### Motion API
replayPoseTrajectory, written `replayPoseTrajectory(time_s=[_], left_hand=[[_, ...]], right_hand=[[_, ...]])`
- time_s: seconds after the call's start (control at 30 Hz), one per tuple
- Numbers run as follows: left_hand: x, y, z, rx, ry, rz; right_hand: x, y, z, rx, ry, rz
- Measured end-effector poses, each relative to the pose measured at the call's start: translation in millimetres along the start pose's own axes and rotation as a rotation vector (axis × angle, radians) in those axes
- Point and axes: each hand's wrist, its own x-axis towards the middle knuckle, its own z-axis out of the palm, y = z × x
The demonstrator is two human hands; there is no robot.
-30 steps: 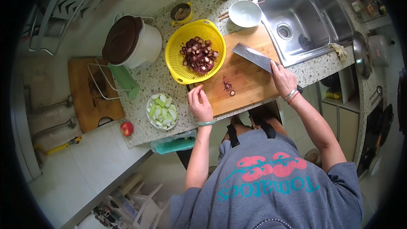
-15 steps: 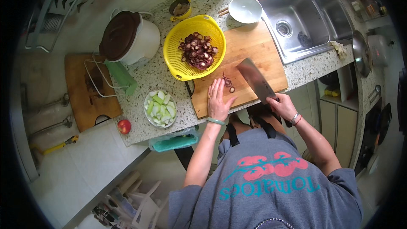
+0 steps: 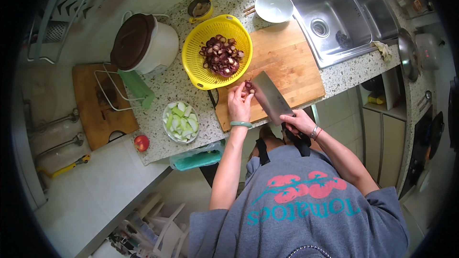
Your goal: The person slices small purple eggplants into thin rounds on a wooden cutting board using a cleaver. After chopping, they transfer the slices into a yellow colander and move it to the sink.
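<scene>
My right hand [image 3: 300, 122] is closed around the handle of a cleaver [image 3: 270, 97], whose broad blade is over the wooden cutting board [image 3: 291, 62]. Against the blade's far left side sits a small cluster of purple-skinned vegetable slices [image 3: 249, 86]. My left hand [image 3: 239, 104], with a green bangle at its wrist, has its fingers bent and gathered on those slices at the board's left side. Just beyond, a yellow colander [image 3: 191, 67] holds a heap of the same dark purple slices, its rim overlapping the board.
A bowl of pale green chunks [image 3: 180, 122] and a red apple [image 3: 141, 143] stand at left. Behind them are a lidded white pot [image 3: 160, 48] and a second board [image 3: 93, 110]. A white bowl [image 3: 274, 7] with chopsticks sits by the steel sink [image 3: 330, 24].
My left hand has gone from lying flat beside the slices to bent fingers around them. The cleaver has moved left up to the slices, which have shifted slightly away from me.
</scene>
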Motion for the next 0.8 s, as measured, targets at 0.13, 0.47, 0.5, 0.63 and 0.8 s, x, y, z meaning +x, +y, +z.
replayPoseTrajectory(time_s=[0.13,0.47,0.5,0.63,0.8], left_hand=[[5.6,-7.4,2.7,-0.130,0.034,-0.003],[-19.6,80.4,-14.9,-0.159,0.082,0.184],[-19.6,94.9,-19.2,-0.142,0.098,0.234],[21.2,102.0,-35.0,-0.032,0.257,0.414],[88.1,86.2,-60.5,0.054,0.203,0.264]], right_hand=[[6.1,-6.7,4.3,0.009,-0.057,0.015],[-49.7,-39.2,-6.0,-0.015,-0.049,-0.071],[-57.7,-48.5,-4.4,-0.009,-0.044,-0.089],[-62.1,-98.4,8.4,-0.103,-0.045,-0.177],[-36.3,-115.1,8.1,-0.096,0.004,-0.223]])
